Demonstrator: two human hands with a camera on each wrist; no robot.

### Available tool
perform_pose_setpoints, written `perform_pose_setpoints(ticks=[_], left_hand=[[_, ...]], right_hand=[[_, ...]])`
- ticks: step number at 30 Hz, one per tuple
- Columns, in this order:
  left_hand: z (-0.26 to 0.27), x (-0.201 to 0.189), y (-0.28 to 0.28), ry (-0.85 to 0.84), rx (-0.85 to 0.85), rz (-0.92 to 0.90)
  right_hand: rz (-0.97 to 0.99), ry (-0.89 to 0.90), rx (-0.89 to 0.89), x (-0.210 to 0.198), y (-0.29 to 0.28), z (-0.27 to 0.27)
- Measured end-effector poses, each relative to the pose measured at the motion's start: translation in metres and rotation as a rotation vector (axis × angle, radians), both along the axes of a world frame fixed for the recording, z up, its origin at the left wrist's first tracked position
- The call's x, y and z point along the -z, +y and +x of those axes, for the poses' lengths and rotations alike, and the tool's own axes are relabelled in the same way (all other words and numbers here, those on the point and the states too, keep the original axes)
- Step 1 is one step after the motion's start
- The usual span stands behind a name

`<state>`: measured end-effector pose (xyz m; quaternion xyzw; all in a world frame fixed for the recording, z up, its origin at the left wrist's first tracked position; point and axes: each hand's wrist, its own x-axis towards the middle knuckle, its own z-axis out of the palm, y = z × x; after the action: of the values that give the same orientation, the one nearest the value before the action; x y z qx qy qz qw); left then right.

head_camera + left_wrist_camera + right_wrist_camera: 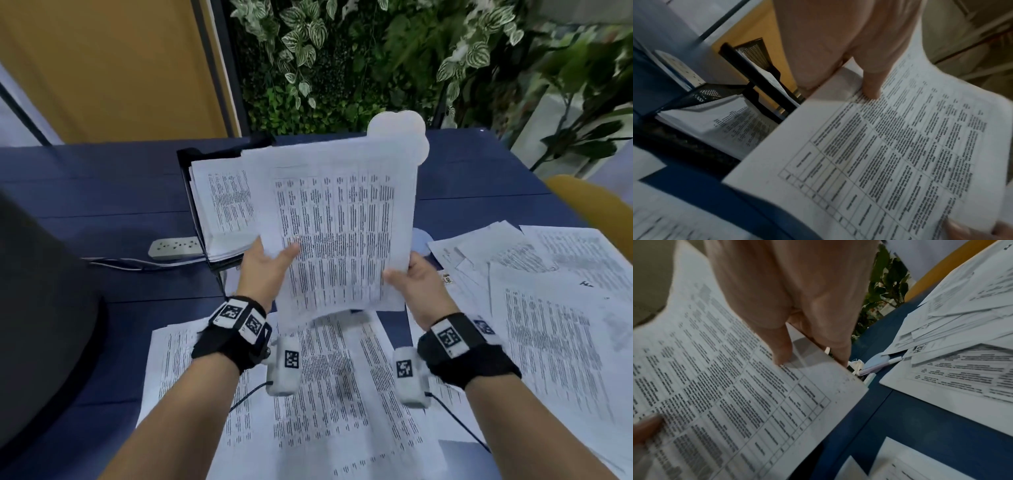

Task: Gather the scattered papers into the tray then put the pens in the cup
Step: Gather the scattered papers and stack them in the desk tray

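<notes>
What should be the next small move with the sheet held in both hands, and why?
Probably carry the held sheet forward and to the left, then lower it onto the stack in the black tray. The left hand and the right hand pinch its lower edges, it hangs above the table beside the tray, and many loose papers still lie on the blue table.

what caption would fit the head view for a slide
Both hands, left and right, hold a printed sheet above scattered papers, near the black tray.
</notes>
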<state>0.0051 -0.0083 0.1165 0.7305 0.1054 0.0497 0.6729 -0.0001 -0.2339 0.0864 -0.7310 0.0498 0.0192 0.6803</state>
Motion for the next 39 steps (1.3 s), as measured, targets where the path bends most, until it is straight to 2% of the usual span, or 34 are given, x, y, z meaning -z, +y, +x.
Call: perform_pose_setpoints(ticks=[5,8,12,19,23,26,30,33,37,39], left_hand=[[0.002,0.018,0.001,0.003,-0.004,0.091],[0.000,0.048,0.004,0.114,0.047,0.070],[-0.008,0.074,0.001,0.205,0.146,0.130],[-0.007,0.060,0.000,0.225,0.140,0.084],[-0.009,0.062,0.007,0.265,0.106,0.099],[-0.014,0.079,0.015,0.399,0.144,0.107],[-0.036,0.106,0.025,0.582,0.236,0.206],[-0.046,0.118,0.033,0.578,0.246,0.231],[-0.050,0.123,0.045,0.585,0.193,0.172],[-0.047,0.128,0.054,0.600,0.153,0.121]], right_hand=[[-0.107,0.022,0.014,0.016,0.003,-0.001],[-0.183,0.111,0.015,0.030,0.004,-0.005],[-0.224,0.189,0.041,0.044,0.002,-0.008],[-0.133,0.205,0.076,0.045,-0.001,-0.004],[-0.238,0.317,-0.006,0.060,-0.006,-0.006],[-0.335,0.395,-0.057,0.075,-0.008,-0.012],[-0.501,0.508,-0.173,0.097,-0.010,-0.022],[-0.514,0.528,-0.233,0.104,-0.006,-0.028],[-0.458,0.488,-0.209,0.099,0.003,-0.029],[-0.402,0.567,-0.240,0.096,0.007,-0.029]])
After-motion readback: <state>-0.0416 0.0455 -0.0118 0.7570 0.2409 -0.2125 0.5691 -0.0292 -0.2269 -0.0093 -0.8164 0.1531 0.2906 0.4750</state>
